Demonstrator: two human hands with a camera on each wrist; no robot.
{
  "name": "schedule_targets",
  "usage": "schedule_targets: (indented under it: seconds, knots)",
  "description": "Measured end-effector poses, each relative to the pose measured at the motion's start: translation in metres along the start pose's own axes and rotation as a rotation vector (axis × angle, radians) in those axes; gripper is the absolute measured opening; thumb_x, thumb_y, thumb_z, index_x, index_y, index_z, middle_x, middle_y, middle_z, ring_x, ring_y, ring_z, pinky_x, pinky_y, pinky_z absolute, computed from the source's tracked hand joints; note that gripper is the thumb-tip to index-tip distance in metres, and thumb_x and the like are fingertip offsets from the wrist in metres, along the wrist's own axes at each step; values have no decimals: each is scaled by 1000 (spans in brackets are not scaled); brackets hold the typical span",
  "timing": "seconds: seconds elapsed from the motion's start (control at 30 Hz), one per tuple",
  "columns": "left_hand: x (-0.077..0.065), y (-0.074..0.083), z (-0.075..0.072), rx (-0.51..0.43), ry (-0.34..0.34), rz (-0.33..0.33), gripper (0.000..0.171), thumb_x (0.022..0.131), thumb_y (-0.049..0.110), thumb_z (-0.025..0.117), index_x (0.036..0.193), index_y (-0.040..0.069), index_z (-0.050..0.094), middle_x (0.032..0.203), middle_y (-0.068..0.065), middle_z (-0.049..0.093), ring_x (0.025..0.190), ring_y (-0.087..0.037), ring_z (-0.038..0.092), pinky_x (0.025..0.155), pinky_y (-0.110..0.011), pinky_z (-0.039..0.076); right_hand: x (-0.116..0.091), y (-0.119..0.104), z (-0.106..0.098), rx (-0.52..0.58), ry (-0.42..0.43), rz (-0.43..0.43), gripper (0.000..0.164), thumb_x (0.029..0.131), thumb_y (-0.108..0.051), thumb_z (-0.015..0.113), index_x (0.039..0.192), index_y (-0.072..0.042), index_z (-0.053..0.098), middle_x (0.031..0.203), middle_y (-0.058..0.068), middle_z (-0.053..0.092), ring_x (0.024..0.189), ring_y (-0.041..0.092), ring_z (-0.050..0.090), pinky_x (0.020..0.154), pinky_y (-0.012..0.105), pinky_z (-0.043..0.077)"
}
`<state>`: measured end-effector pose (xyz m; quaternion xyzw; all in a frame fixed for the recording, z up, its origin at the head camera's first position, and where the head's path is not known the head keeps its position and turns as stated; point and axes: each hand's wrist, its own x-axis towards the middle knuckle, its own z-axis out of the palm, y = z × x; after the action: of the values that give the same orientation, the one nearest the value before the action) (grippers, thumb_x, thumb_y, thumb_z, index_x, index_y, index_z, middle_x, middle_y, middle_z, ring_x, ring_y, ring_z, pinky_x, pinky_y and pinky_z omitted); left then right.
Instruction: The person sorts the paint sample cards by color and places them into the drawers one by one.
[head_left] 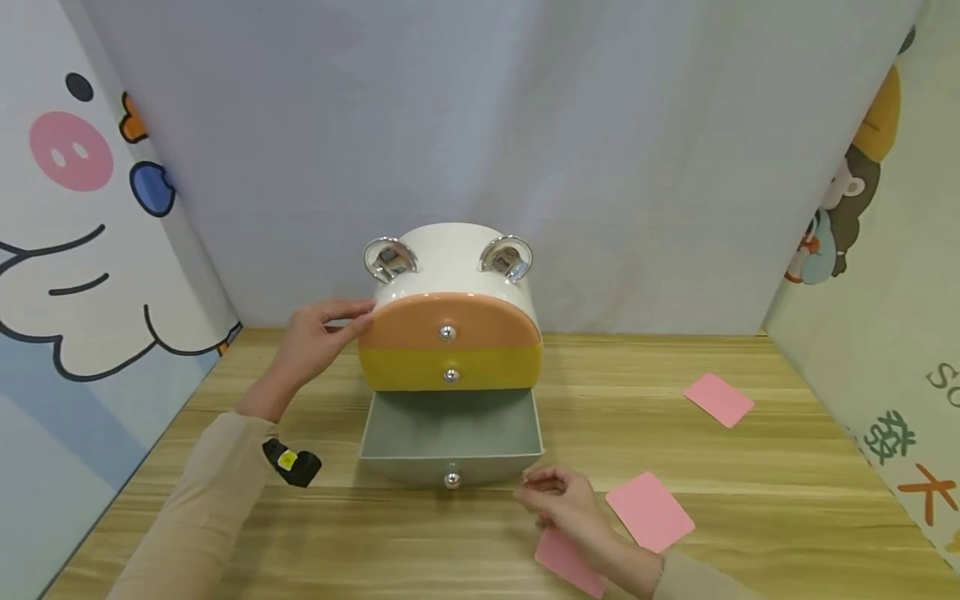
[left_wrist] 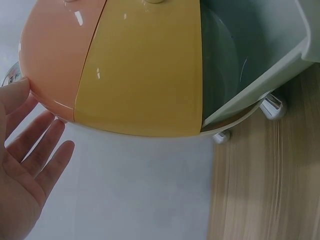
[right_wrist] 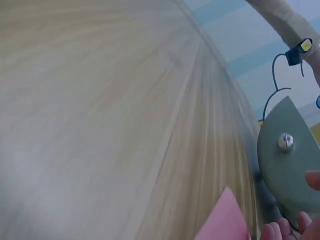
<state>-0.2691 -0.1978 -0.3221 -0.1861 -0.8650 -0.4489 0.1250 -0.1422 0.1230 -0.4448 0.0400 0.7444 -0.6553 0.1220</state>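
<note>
A small rounded drawer box point(head_left: 456, 271) with a white shell and two silver ear-like rings stands on the table. Its orange top drawer point(head_left: 420, 321) and yellow middle drawer point(head_left: 405, 367) are closed, while the grey-green bottom drawer point(head_left: 453, 429) is pulled out. At the upper left edge, my left hand point(head_left: 311, 342) steadies the box: the thumb lies by the orange front and the other fingers extend along the side. My right hand point(head_left: 566, 504), fingers loosely bent and holding nothing visible, hovers by the right front corner of the bottom drawer, over a pink paper square point(head_left: 566, 562).
Two more pink squares lie on the right: a near one point(head_left: 651, 512) beside my right hand and a far one point(head_left: 718, 400). Behind the wooden table point(head_left: 637, 367) hangs a pale curtain point(head_left: 600, 167). Cartoon-printed panels point(head_left: 97, 275) flank both sides.
</note>
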Motion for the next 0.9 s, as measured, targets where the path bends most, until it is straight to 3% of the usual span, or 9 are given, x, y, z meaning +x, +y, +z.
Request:
schedule_targets:
  seconds: [0.1,0.27,0.6,0.73,0.9]
  knots:
    - [0,0,0,0,3,3,33,89,22,59,114,1,63,117,-15,60,107,-27,55,82,-40,51,-2,4,-23,-132,-14,-5,46,76,-19,73,111,6,55,102,10,59,84,15,54,66,26,50]
    - [0,0,1,-5,-6,7,34,89,22,59,115,0,63,117,-15,60,107,-27,55,82,-39,51,-12,11,-48,-415,44,-56,52,66,-20,81,110,-1,60,102,6,60,91,18,53,79,31,47]
    - [0,0,-1,1,-8,5,34,89,23,59,116,1,62,117,-15,59,108,-28,55,82,-40,51,-33,15,-54,-815,13,-221,78,47,-36,86,109,3,58,90,0,50,86,15,46,73,26,45]
    - [-1,0,-1,8,-3,9,35,90,24,58,116,1,62,117,-15,60,107,-28,55,82,-40,51,-35,15,-52,-900,16,-217,80,42,-32,88,108,1,57,88,-1,48,84,15,41,69,28,40]
    - [-1,0,-1,5,3,19,33,89,22,59,115,1,63,116,-15,60,107,-27,55,81,-39,52,-32,16,-53,-903,16,-199,66,43,-21,89,99,-4,57,86,1,49,81,17,42,67,29,39]
